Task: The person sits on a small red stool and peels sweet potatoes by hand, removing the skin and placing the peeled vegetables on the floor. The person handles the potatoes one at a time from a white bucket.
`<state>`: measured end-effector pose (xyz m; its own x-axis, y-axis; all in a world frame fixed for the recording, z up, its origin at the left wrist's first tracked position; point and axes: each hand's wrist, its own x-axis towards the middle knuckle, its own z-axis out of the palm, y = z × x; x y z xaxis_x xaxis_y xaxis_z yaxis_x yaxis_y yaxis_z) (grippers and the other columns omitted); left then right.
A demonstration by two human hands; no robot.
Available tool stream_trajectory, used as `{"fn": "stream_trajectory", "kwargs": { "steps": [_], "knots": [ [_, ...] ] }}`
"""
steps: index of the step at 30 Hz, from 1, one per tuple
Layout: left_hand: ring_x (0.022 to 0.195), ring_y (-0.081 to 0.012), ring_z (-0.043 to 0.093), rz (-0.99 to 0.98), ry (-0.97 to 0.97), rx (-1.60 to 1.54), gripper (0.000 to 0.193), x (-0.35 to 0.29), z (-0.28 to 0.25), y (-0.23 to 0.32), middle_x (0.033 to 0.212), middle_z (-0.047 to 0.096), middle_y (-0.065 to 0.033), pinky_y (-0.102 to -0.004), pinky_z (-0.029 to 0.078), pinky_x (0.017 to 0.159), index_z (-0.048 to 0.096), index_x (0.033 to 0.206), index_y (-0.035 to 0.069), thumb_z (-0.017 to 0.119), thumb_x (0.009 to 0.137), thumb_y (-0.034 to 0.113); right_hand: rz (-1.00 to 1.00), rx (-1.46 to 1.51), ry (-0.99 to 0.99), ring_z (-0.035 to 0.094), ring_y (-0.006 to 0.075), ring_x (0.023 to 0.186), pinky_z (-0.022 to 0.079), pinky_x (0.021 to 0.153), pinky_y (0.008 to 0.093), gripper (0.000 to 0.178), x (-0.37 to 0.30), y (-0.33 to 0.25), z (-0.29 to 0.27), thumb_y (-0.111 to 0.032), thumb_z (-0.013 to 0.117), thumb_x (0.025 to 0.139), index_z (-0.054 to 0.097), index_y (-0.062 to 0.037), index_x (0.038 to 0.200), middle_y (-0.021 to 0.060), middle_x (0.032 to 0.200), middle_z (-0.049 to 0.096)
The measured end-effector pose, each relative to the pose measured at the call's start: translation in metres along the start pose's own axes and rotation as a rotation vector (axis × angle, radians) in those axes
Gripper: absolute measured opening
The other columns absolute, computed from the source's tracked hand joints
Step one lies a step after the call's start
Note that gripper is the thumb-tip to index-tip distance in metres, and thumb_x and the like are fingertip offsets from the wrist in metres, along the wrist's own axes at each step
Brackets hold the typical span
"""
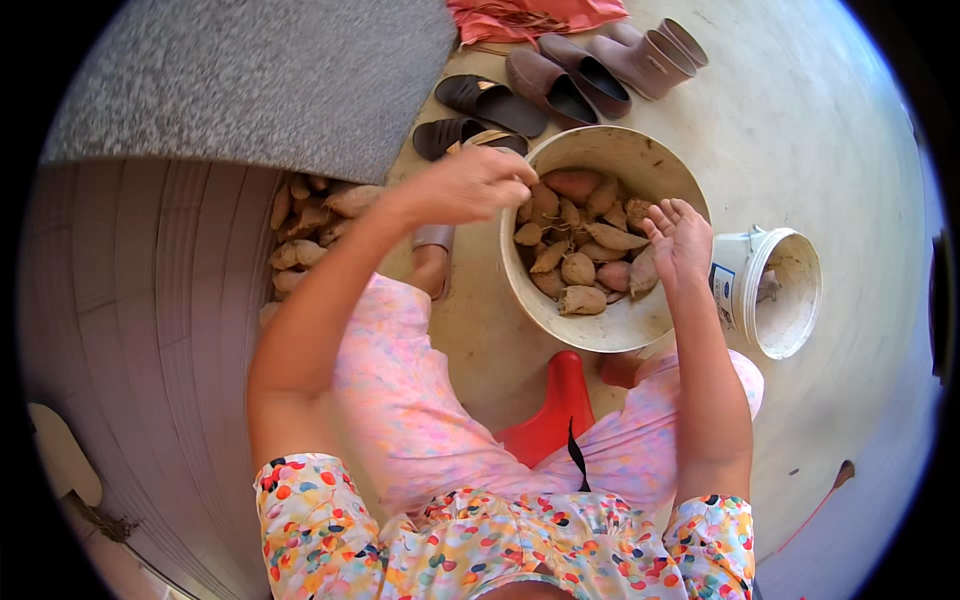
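Observation:
A large round cream bucket (687, 165) stands in front of me, with several sweet potatoes (578, 268) in its bottom. Over its left rim hovers my left hand (470, 187), slightly blurred. The fingers are bent and drawn together; whatever they hold, if anything, is hidden. My right hand (682, 243) is at the bucket's right side, palm turned inward, with loosely curled fingers apart and nothing in them. More sweet potatoes (297, 254) lie in a heap beyond my left forearm, partly covered by it.
A smaller white pail (733, 275) lies tilted to the right of the bucket. Dark sandals (490, 103), brown shoes (553, 87) and boots (645, 62) stand behind it. A red plastic stool (560, 405) shows between my legs. Grey speckled slab (270, 80) at far left.

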<state>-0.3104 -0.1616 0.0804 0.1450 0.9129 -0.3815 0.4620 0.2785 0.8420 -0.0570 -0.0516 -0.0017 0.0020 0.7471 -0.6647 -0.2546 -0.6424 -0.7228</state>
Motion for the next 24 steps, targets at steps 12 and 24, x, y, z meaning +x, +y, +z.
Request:
{"fn": "stream_trajectory", "kwargs": {
  "steps": [12,24],
  "knots": [
    [0.102,-0.0325,0.048,-0.129,0.197,0.902,0.024,0.177,0.16,-0.14,0.107,0.053,-0.0175,-0.0425,0.045,0.081,0.053,0.103,0.002,0.042,0.082,0.01,0.085,0.169,-0.002,0.053,0.018,0.079,0.045,0.063,0.0302,0.035,-0.006,-0.016,-0.029,-0.012,0.047,0.086,0.04,0.0035,0.116,0.0118,0.1,0.05],
    [0.101,-0.0269,0.051,-0.064,0.157,1.21,0.044,0.221,0.17,-0.153,0.111,0.056,-0.0109,-0.0384,0.044,0.081,0.041,0.126,0.016,0.044,0.083,0.014,0.169,0.186,-0.039,0.053,0.0167,0.079,0.045,0.062,0.0283,0.033,-0.02,-0.019,-0.025,-0.006,0.049,0.083,0.04,0.0038,0.113,0.0103,0.098,0.05]
  ]
}}
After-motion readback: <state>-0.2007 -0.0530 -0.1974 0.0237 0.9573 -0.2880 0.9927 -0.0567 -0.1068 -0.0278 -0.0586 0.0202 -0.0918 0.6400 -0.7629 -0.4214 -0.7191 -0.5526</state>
